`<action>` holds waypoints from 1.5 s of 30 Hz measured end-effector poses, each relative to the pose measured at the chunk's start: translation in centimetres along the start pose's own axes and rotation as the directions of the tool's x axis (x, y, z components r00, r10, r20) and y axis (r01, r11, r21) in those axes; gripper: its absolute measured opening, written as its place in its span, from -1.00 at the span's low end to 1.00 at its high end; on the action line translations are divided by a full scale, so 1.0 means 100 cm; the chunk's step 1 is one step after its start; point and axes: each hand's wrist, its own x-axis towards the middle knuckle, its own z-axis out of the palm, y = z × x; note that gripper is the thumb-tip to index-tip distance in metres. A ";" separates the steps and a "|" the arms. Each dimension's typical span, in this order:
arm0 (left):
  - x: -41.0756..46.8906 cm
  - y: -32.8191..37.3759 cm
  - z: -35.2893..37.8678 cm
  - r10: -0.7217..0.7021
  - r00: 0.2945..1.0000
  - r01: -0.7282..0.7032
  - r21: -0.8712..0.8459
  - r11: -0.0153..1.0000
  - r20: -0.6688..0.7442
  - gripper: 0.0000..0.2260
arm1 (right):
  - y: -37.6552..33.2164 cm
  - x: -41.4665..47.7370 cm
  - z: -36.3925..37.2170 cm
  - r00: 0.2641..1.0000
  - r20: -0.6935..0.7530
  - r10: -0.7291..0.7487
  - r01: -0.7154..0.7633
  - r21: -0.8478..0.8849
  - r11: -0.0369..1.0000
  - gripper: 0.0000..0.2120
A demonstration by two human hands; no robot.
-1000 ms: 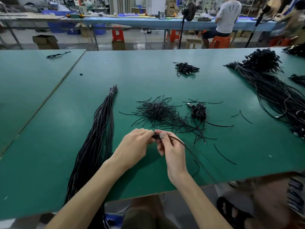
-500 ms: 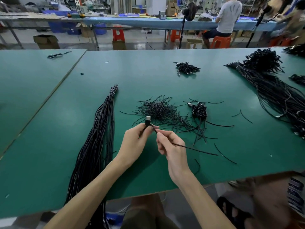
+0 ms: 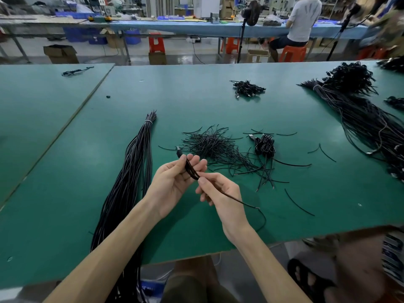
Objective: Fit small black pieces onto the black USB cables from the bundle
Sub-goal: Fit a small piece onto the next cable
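Both grips hold one black USB cable [image 3: 236, 200]: left hand [image 3: 172, 180] near the plug [image 3: 178, 150], right hand [image 3: 220, 193] pinching lower, above the table [image 3: 65, 193] (tail dangling); a loose pinch could let it slip

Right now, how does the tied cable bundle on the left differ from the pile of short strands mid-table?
The tied cable bundle is long cables lying side by side; the pile of short strands is a loose tangle of short pieces. The bundle is bound by a pale tie near its far end; the pile is unbound. The bundle hangs over the near edge of the table; the pile lies wholly on it. Both are black.
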 end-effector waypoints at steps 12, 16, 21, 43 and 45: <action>0.013 0.027 -0.012 0.063 0.987 -0.132 -0.507 0.852 -0.150 -0.70 | -0.003 -0.003 0.002 0.995 0.078 0.059 -0.062 0.031 0.998 -0.33; 0.014 0.023 -0.014 0.070 0.986 -0.130 -0.430 0.893 -0.152 -0.68 | -0.003 -0.002 -0.001 0.998 -0.028 0.055 -0.052 0.118 0.992 -0.37; 0.009 0.008 -0.007 0.117 0.989 -0.126 -0.098 0.987 -0.095 -0.73 | -0.001 0.001 -0.003 0.995 -0.088 0.048 -0.029 0.204 0.979 -0.63; -0.003 -0.013 0.000 0.242 0.962 -0.269 0.562 0.783 0.124 -0.74 | 0.005 0.002 0.004 0.996 -0.069 -0.061 0.054 -0.091 0.994 -0.70; -0.002 -0.013 0.000 0.267 0.952 -0.299 0.626 0.720 0.147 -0.74 | 0.004 0.001 0.004 0.994 -0.080 -0.068 0.062 -0.085 0.994 -0.68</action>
